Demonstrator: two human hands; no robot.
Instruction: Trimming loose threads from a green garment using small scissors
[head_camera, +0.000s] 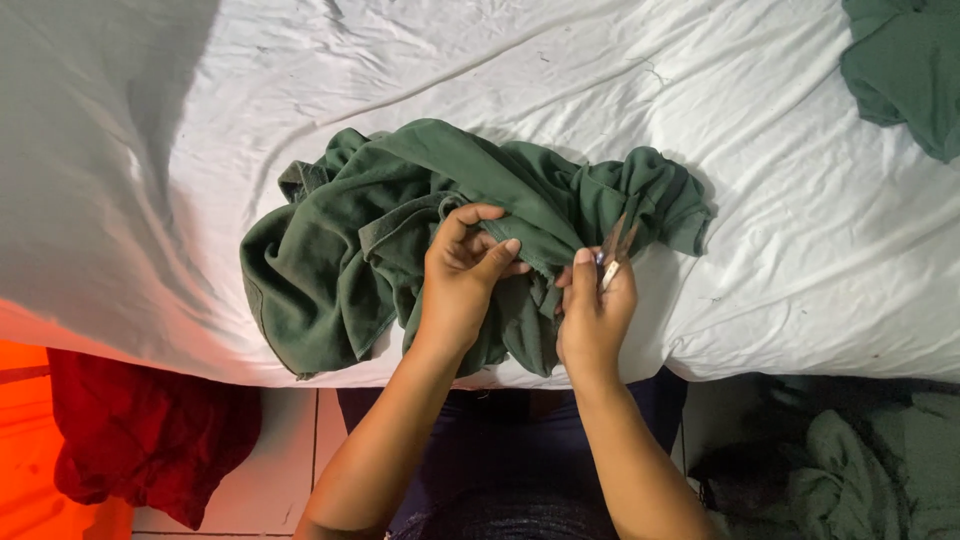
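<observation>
second green cloth (905, 65), red cloth (150, 440)

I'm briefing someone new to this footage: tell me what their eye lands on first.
A crumpled dark green garment lies mid-frame on a white sheet. The left hand pinches a fold of it, while the right hand holds small snips at the fabric. A red cloth hangs at lower left.
</observation>
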